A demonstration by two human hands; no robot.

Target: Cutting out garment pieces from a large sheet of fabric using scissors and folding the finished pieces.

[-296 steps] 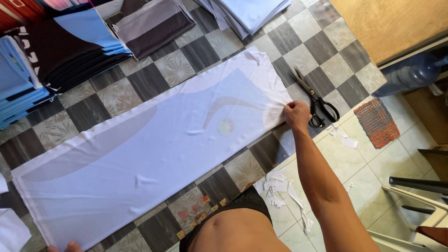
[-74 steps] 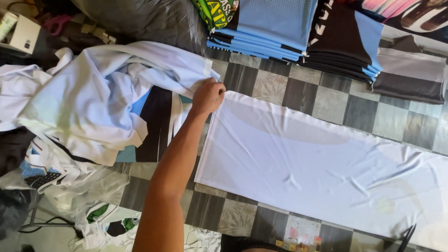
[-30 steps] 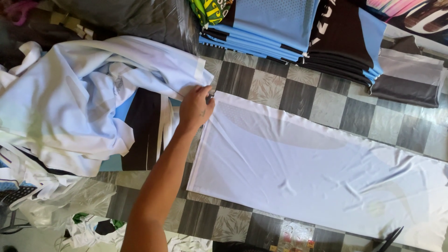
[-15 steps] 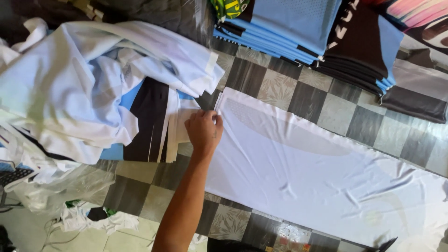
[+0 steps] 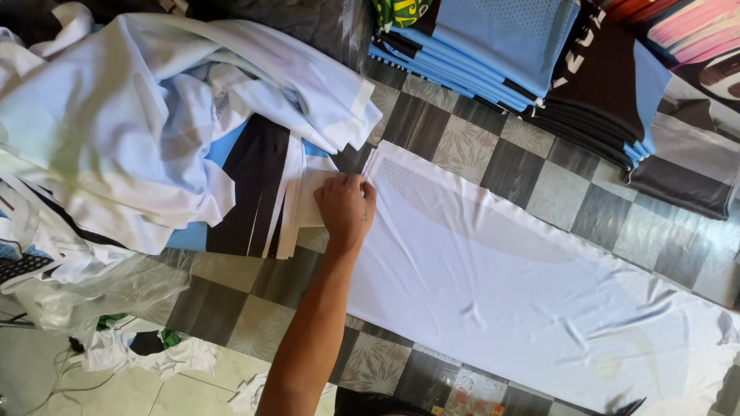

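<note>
One hand (image 5: 344, 209) of yours lies flat with fingers together on the end of the white cloth (image 5: 532, 289) on the floor, so pushing could wrinkle it.

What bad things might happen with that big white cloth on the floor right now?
The left hand presses only one end of the long white cloth; the far part already shows wrinkles, so it may bunch or lie crooked. The loose heap of white fabric hangs right beside that end and could slide onto it. Cut strips lie under the hand and might get mixed up with the sheet's edge.
</note>
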